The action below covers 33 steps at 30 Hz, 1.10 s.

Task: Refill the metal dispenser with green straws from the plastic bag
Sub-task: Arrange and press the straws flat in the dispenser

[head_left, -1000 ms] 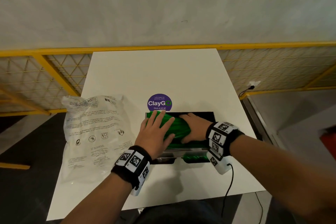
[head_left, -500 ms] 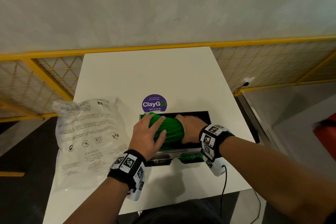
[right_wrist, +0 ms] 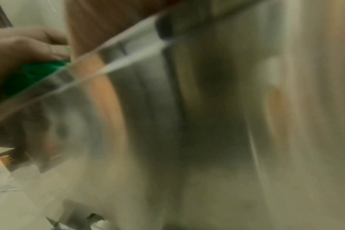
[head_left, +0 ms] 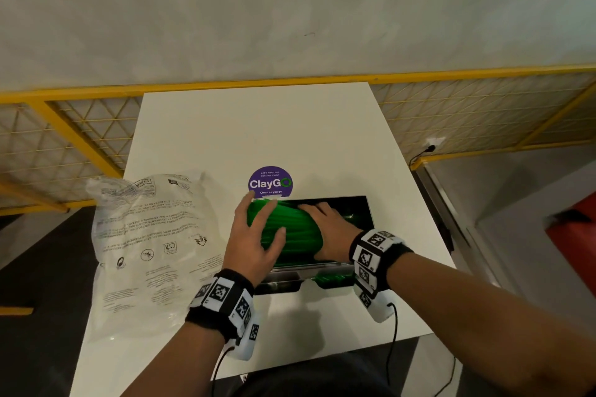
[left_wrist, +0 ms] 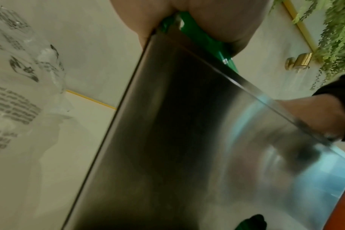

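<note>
The metal dispenser stands open-topped on the white table. A thick bundle of green straws lies across its opening. My left hand curls round the bundle's left end and my right hand cups its right end, so the bundle is held between them. A few more straws show in the front tray. The clear plastic bag lies flat to the left. In the left wrist view the dispenser wall fills the frame, with straws under my palm. The right wrist view is blurred.
A purple round sticker sits on the table just behind the dispenser. A yellow mesh railing runs behind and beside the table. The table's right edge drops to the floor close to the dispenser. Cables hang from both wrist cameras.
My left hand slid from the top of the bundle toward its left end and curled round it. The right hand stayed at the right end. The head view shifted slightly.
</note>
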Each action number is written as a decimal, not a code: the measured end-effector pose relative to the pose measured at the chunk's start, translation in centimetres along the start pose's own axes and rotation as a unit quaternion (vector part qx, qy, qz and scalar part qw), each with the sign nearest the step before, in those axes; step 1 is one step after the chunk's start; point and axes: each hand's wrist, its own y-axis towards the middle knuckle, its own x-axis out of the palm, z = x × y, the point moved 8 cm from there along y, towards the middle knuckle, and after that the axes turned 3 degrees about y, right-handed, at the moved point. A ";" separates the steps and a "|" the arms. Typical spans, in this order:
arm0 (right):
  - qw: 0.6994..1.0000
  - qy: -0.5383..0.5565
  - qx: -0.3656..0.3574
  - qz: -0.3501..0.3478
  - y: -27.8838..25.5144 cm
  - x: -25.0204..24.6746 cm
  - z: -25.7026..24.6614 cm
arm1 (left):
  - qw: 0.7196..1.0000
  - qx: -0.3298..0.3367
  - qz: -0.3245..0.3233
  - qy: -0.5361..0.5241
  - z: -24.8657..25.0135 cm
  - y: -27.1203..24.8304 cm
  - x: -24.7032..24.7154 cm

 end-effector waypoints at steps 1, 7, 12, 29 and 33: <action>1.000 0.005 0.002 0.001 0.0 0.0 0.2 | 1.000 -0.009 0.002 -0.007 -0.1 0.1 0.1; 0.999 -0.001 0.011 -0.035 0.0 -1.1 1.4 | 0.994 -0.069 -0.086 0.009 -1.1 0.5 2.0; 0.995 -0.060 0.021 -0.073 0.4 -0.7 0.4 | 0.994 -0.070 -0.085 0.002 -1.5 0.3 2.1; 0.998 -0.063 -0.024 0.009 0.4 -3.5 -2.2 | 0.988 -0.052 -0.028 -0.145 -1.4 0.8 -0.2; 0.997 -0.077 -0.008 0.009 -0.2 -2.2 -1.3 | 0.993 -0.051 -0.082 -0.066 -1.6 0.7 0.1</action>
